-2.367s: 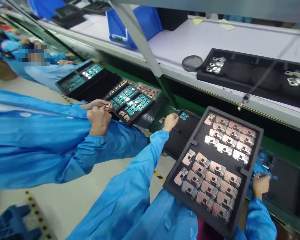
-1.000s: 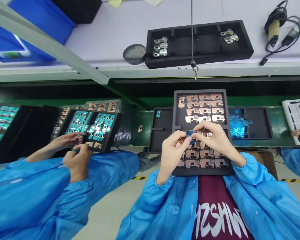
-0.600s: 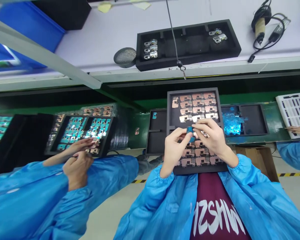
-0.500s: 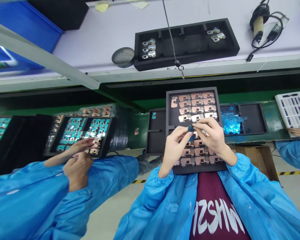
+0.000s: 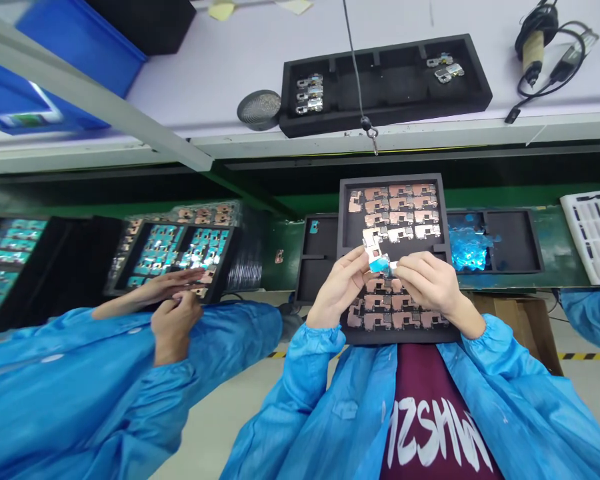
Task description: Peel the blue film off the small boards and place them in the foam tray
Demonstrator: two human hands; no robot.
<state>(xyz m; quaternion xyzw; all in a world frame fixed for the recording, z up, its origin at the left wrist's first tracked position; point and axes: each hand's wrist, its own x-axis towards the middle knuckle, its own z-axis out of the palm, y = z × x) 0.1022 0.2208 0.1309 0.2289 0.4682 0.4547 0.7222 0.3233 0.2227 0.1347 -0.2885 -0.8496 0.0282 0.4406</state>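
Note:
My left hand (image 5: 339, 288) pinches a small metal-coloured circuit board (image 5: 372, 241) by its left edge, above the tray. A piece of blue film (image 5: 379, 265) covers the board's lower end. At that end my right hand (image 5: 427, 283) is closed, its thumb and fingertips pinched on the edge of the film, where a bright whitish bit shows. Below both hands lies a black foam tray (image 5: 343, 230) with rows of copper-coloured boards (image 5: 401, 201). My wrists and fingers hide part of the lower rows.
Crumpled blue film (image 5: 467, 252) lies in a black tray (image 5: 513, 240) on the right. A white slotted rack (image 5: 597, 230) stands farther right. To the left, a co-worker's hands (image 5: 173, 307) work over a tray of blue-covered boards. A cord with a hook (image 5: 373, 137) hangs ahead.
The board in my hands has turned and tilted up, so its bright face now shows. My right hand has moved slightly right and down. The view has shifted a little.

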